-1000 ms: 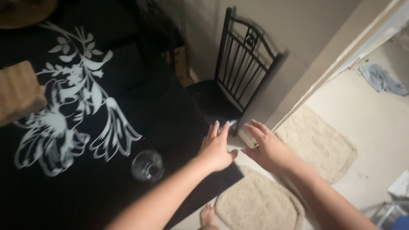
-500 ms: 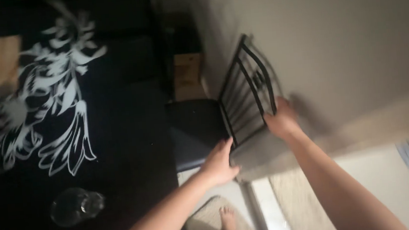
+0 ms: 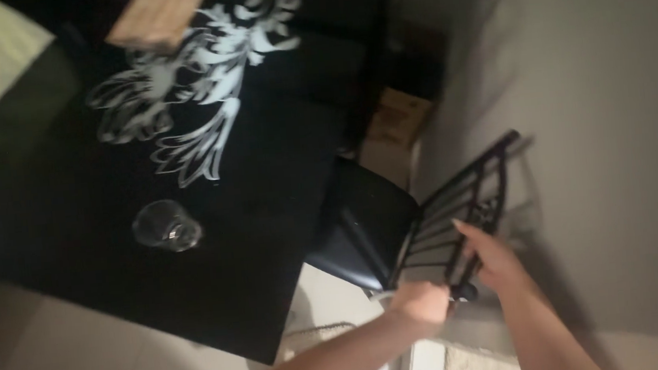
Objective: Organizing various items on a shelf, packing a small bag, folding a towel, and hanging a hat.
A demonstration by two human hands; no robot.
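A black metal chair (image 3: pixel 396 223) with a barred backrest and dark padded seat stands between the black table and the wall. My left hand (image 3: pixel 421 307) grips the near lower end of the backrest frame. My right hand (image 3: pixel 492 259) is wrapped around the backrest's near upright, close to the wall. Both arms reach in from the bottom of the view. The picture is blurred by motion.
The black glass table (image 3: pixel 218 274) carries a white flower pattern, a clear drinking glass (image 3: pixel 164 225) and a wooden block (image 3: pixel 155 16). A cardboard box (image 3: pixel 396 117) sits on the floor by the grey wall (image 3: pixel 611 144). A pale rug edge (image 3: pixel 472 367) shows below.
My hands went from reaching near the chair to holding its backrest. The view swung left and tilted, so the doorway and rugs left the frame and the glass shifted toward the centre.
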